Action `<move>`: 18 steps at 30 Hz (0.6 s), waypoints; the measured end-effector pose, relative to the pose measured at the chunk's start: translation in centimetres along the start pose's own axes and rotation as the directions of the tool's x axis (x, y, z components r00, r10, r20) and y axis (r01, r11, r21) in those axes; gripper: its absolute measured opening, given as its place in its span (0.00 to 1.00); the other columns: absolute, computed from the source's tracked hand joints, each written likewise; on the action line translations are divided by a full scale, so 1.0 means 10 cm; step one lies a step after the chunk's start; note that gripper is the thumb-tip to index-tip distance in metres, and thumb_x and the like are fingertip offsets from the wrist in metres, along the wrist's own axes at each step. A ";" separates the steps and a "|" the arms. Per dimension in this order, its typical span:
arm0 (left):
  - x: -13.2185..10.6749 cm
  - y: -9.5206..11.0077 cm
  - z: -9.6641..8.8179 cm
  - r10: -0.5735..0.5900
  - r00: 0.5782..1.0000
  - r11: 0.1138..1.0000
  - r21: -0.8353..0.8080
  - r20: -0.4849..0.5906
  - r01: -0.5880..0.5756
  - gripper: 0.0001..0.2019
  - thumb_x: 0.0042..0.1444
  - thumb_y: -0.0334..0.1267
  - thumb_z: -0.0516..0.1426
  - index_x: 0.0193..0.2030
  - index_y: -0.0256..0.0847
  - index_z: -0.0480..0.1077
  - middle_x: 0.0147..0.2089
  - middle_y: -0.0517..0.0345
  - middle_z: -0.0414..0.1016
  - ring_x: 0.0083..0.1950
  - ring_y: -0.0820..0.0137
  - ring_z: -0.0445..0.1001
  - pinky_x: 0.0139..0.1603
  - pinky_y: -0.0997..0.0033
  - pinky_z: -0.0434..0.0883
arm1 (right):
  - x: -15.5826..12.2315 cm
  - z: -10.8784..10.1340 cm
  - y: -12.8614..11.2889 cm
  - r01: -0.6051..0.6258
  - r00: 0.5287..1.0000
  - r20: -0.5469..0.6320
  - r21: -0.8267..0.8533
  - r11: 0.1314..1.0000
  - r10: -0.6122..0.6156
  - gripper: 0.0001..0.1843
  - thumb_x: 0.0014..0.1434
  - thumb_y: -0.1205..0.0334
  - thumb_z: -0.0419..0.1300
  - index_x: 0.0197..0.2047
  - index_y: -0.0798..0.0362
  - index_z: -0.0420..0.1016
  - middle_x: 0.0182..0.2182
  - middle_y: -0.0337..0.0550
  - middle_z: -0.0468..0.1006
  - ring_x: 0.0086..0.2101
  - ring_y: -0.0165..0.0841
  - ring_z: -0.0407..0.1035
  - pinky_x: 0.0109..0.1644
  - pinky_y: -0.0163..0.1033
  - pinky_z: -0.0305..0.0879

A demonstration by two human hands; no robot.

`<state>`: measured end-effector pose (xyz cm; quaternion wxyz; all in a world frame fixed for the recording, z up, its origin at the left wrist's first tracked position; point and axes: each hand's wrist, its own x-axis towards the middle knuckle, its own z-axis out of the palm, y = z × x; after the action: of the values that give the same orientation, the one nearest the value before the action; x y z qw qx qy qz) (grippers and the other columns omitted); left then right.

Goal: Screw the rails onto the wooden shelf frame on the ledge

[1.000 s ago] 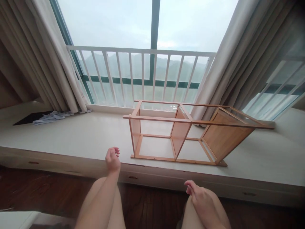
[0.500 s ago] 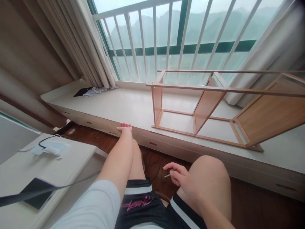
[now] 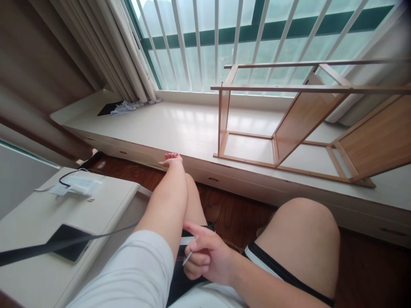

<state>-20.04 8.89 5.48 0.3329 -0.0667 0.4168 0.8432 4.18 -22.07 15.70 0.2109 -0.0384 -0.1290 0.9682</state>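
My right hand (image 3: 208, 254) is in front of my lap, its fingers curled around a thin metal rod (image 3: 188, 259), of which only a short end shows. The index finger points out and meets my left forearm. Stretched forward, my left hand (image 3: 172, 159) rests palm up by the front edge of the window seat (image 3: 186, 128), its fingers loosely bent; nothing can be made out in it. On the seat to the right lies a wooden shelf frame (image 3: 247, 160) on its side, with several panels across it. A small screw (image 3: 221, 84) sticks up from its upper left corner.
A white side table (image 3: 112, 192) at the left bears a dark tablet or phone (image 3: 69, 241), a cable and a pale packet (image 3: 80, 186). A dark strap (image 3: 96, 236) crosses in front. White bars (image 3: 216, 42) guard the window; curtains (image 3: 128, 51) hang on both sides.
My right hand has moved left from beside my right knee to my left forearm, the rod still in it. The view has tilted down, and my right knee has swung outward.
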 end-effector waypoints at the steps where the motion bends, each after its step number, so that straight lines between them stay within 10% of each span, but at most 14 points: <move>1: 0.02 0.01 0.00 0.004 1.000 1.000 0.007 0.006 -0.004 0.26 0.64 0.61 0.28 0.25 0.44 0.44 0.21 0.69 0.43 0.17 0.77 0.50 0.19 0.78 0.54 | 0.01 0.00 -0.01 0.037 0.999 -0.026 0.015 0.999 -0.036 0.35 0.52 0.67 0.59 0.64 0.45 0.60 0.13 0.24 0.56 0.15 0.23 0.45 0.25 0.33 0.45; 18: 0.18 -0.02 0.02 -0.001 0.998 0.998 0.057 0.069 -0.003 0.24 0.66 0.59 0.32 0.25 0.44 0.41 0.21 0.70 0.42 0.16 0.79 0.47 0.18 0.81 0.53 | 0.17 -0.08 0.04 0.082 0.991 -0.106 0.010 0.997 -0.080 0.36 0.54 0.67 0.57 0.65 0.40 0.55 0.14 0.24 0.58 0.16 0.24 0.47 0.27 0.34 0.45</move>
<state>-21.26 10.00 4.75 0.3484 -0.0276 0.4290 0.8330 2.57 -21.49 14.82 0.2568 -0.0829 -0.1121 0.9564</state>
